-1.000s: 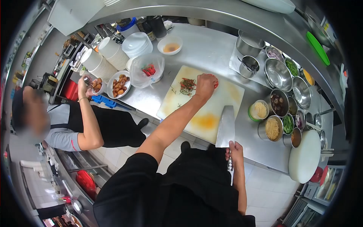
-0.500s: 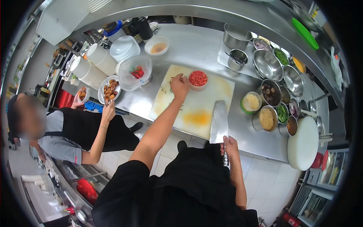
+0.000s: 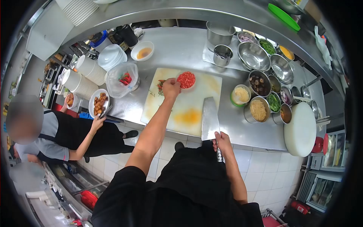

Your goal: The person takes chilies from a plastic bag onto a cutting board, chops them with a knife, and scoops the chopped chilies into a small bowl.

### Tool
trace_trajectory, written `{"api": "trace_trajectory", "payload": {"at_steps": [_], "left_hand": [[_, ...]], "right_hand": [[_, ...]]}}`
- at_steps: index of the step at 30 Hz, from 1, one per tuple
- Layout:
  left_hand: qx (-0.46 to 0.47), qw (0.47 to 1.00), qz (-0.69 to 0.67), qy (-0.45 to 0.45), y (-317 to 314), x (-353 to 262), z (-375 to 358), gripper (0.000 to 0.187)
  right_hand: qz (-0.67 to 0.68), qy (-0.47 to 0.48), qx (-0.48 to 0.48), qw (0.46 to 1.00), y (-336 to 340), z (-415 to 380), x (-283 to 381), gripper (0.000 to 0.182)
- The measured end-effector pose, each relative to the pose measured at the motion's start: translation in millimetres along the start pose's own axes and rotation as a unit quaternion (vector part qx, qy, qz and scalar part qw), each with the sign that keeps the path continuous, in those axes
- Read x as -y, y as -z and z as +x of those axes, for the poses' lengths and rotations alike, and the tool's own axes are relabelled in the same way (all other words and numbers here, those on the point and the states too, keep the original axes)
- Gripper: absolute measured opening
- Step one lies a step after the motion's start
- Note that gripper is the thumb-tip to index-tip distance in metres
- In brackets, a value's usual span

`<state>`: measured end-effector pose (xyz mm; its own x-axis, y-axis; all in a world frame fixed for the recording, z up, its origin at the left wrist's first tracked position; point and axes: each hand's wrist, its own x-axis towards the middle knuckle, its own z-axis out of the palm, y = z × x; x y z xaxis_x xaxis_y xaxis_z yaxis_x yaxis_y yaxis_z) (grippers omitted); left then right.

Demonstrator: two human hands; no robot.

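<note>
The left hand's (image 3: pixel 172 87) bent, nearly closed fingers have left the bowl (image 3: pixel 187 89) of finely chopped red chilli (image 3: pixel 186 79), mostly covered a second ago, for stemmy scraps (image 3: pixel 160 88) beside it on the cutting board (image 3: pixel 207 84); what they grip cannot be made out. The right hand (image 3: pixel 223 143) wraps the cleaver (image 3: pixel 210 120) handle, partly hiding it; the broad grey blade overlaps the board's near edge.

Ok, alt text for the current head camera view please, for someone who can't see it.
A person's left hand is between red and green scraps and a round container of chopped red pieces on a white cutting board, while the right hand grips a cleaver. Metal containers of food stand to the right; a co-worker is at the left.
</note>
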<state>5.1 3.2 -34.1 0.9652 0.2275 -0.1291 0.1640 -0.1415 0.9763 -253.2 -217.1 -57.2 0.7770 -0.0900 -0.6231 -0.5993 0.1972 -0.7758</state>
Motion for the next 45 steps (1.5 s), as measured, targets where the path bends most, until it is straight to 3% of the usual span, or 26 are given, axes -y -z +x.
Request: {"api": "trace_trajectory", "payload": {"at_steps": [9, 14, 18, 21, 24, 25, 26, 27, 29, 32, 35, 39, 41, 42, 43, 44, 45], "left_hand": [[0.041, 0.999, 0.033, 0.0, 1.4, -12.2, -15.9, 0.026], [0.051, 0.993, -0.057, 0.086, 1.2, -9.1, -18.5, 0.027], [0.061, 0.989, -0.087, 0.102, 1.7, 2.0, -13.0, 0.03], [0.076, 0.981, -0.136, 0.114, 9.6, 2.4, -22.8, 0.034], [0.041, 0.994, -0.062, 0.086, 32.8, -3.3, -43.8, 0.036], [0.055, 0.995, -0.045, 0.076, 40.8, 8.0, -50.4, 0.035], [0.068, 0.995, -0.03, 0.067, 46.6, 20.5, -59.8, 0.034], [0.084, 0.993, -0.041, 0.066, 50.4, 30.6, -73.3, 0.034], [0.117, 0.989, -0.052, 0.071, 55.8, 48.5, -99.9, 0.034], [0.152, 0.985, -0.04, 0.071, 66.8, 62.3, -141.6, 0.033], [0.162, 0.984, -0.052, 0.057, 86.6, 77.3, -174.5, 0.032], [0.135, 0.984, -0.042, 0.106, 118.3, 91.7, -195.6, 0.032], [0.105, 0.985, -0.057, 0.126, 126.4, 107.3, -194.6, 0.033], [0.094, 0.986, -0.058, 0.128, 128.1, 102.4, -194.8, 0.034], [0.093, 0.986, -0.06, 0.125, 128.9, 100.1, -194.1, 0.034], [0.092, 0.987, -0.061, 0.12, 129.1, 97.6, -193.1, 0.033], [0.092, 0.987, -0.061, 0.115, 128.6, 94.4, -191.7, 0.033]], "right_hand": [[-0.005, 0.006, -0.002, 1.0, 0.5, -2.2, 1.4, 0.026], [-0.006, -0.001, -0.004, 1.0, -1.2, -3.1, 2.5, 0.026], [-0.004, -0.008, -0.007, 1.0, -2.9, -5.3, 6.5, 0.026], [0.006, 0.026, -0.002, 1.0, -3.0, -4.4, 5.5, 0.025], [-0.015, 0.075, -0.021, 0.997, -6.9, 0.7, 15.7, 0.019], [-0.158, 0.208, -0.073, 0.963, -10.6, 5.5, 22.8, 0.023], [-0.296, 0.331, -0.122, 0.888, -15.0, 10.3, 29.9, 0.034], [-0.298, 0.331, -0.124, 0.887, -23.8, 13.1, 39.7, 0.034], [-0.458, 0.335, -0.184, 0.803, -48.6, 18.0, 63.2, 0.048], [-0.539, 0.292, -0.213, 0.761, -76.8, 47.3, 64.1, 0.053], [-0.59, 0.273, -0.224, 0.726, -91.6, 73.5, 44.8, 0.05], [-0.633, 0.243, -0.181, 0.713, -99.1, 76.0, 78.3, 0.05], [-0.524, 0.417, -0.148, 0.728, -105.9, 94.6, 114.9, 0.06], [-0.485, 0.457, -0.124, 0.735, -111.7, 107.9, 132.2, 0.072], [-0.445, 0.495, -0.1, 0.739, -117.9, 120.3, 146.1, 0.085], [-0.445, 0.498, -0.099, 0.738, -124.3, 130.1, 155.7, 0.085], [-0.492, 0.48, -0.115, 0.718, -130.3, 139.4, 163.6, 0.092]]}}
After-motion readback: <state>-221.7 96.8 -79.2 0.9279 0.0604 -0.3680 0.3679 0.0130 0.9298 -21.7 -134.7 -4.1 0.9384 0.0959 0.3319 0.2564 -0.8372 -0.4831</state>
